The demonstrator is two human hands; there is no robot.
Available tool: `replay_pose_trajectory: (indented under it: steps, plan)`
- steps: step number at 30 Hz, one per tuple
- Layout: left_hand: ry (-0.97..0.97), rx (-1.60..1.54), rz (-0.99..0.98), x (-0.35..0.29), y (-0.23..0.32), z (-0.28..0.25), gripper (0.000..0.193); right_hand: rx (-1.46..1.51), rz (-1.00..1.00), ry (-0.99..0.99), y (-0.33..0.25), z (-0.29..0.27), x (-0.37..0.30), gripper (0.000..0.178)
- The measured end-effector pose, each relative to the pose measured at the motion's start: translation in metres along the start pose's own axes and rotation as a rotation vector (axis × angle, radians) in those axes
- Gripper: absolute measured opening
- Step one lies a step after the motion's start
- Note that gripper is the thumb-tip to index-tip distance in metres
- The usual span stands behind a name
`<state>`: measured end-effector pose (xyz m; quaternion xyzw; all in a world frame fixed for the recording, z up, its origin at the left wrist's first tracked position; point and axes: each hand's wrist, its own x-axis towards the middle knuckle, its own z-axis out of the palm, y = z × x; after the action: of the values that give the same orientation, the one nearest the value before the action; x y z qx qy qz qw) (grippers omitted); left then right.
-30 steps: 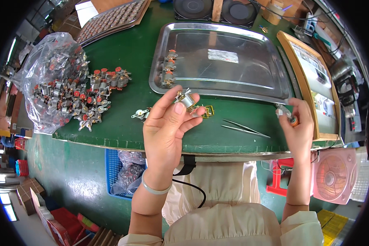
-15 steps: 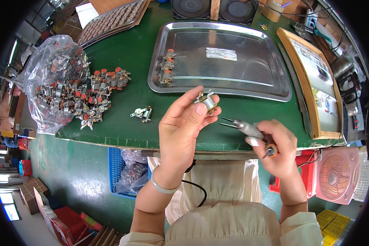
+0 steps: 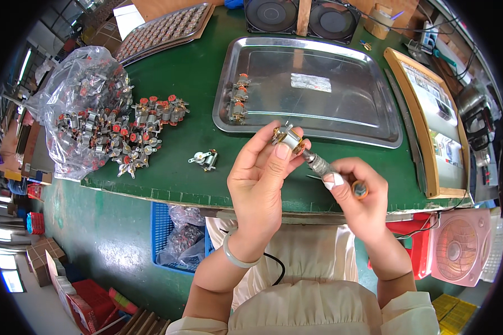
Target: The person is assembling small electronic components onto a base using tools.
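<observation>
Between the thumb and fingers of my left hand point(image 3: 258, 187) is a small metal component point(image 3: 289, 140) with a silvery body and brass-coloured parts, held near the tray's front edge. My right hand point(image 3: 364, 196) grips a hand tool point(image 3: 320, 166) with a tape-wrapped shank and an orange end. Its front end meets the component's lower right side; a thin dark prong shows beside the shank. What the tip does there is hidden. A single similar component point(image 3: 204, 160) lies on the green table to the left of my left hand.
A metal tray point(image 3: 363, 125) bears a short column of components point(image 3: 239, 100) at its left. Further left, a component pile point(image 3: 151, 120) spills from a clear plastic bag point(image 3: 81, 64). A filled tray point(image 3: 167, 28) and two black fans point(image 3: 271, 15) stand behind; a wooden frame point(image 3: 427, 111) lies right.
My right hand has moved left and brought the tool from apart to against the component. My left hand keeps its hold. The whole view has shifted slightly.
</observation>
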<state>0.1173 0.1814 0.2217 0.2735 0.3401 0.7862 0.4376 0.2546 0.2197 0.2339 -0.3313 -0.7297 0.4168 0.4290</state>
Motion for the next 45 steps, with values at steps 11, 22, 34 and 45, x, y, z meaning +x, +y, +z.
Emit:
replay_pose_trajectory:
  steps: [11,22,34,45]
  plan:
    - [-0.012,-0.003,-0.023,0.001,0.005,-0.003,0.033,-0.038,0.177,-0.163,0.002,-0.022,0.008,0.02]
    - [-0.019,0.09,-0.042,0.006,0.014,-0.015,0.032,-0.731,-0.072,-0.239,0.016,-0.043,0.006,0.028]
    - [-0.038,0.013,-0.102,0.002,0.015,-0.013,0.034,-0.185,-0.078,-0.328,-0.012,-0.028,-0.003,0.039]
    - [0.03,-0.129,-0.147,0.002,0.012,-0.012,0.035,-0.179,-0.395,-0.116,0.006,-0.001,-0.002,0.036]
